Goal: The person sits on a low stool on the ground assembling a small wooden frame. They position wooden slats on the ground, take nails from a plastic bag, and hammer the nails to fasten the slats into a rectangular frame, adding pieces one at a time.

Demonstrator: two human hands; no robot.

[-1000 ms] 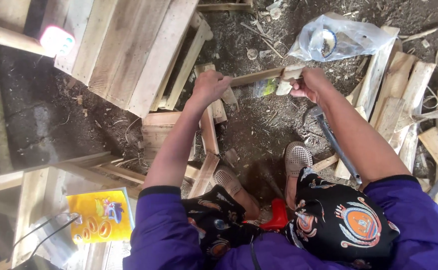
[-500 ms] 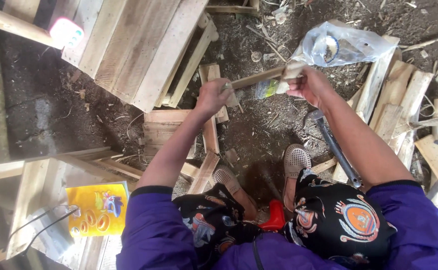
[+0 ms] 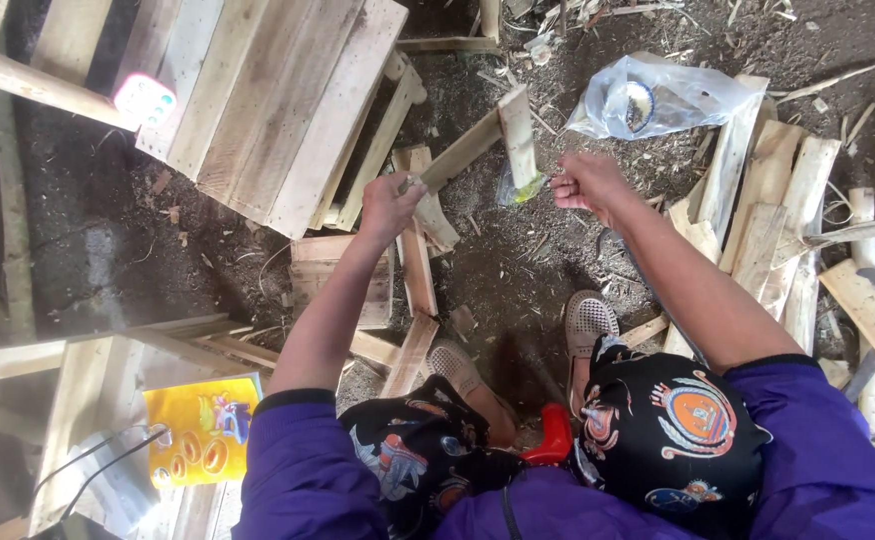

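Head view, looking down past both knees to bare dirt ground.

Left hand: fingers curled tight around the lower end of a wooden slat assembly, two pale boards joined in a T. The long board runs up and right out of the fist; the short crosspiece sits at its far end, tilted, clear of the ground. The wood leaves the grip on the thumb side.

Right hand: fingers closed into a loose fist, just right of the crosspiece, not touching it as far as can be seen. Whether something small is pinched inside cannot be told.

Surroundings: a wooden pallet panel lies upper left. A clear plastic bag rests beyond the right hand. Loose planks are stacked at right. A yellow packet sits lower left.
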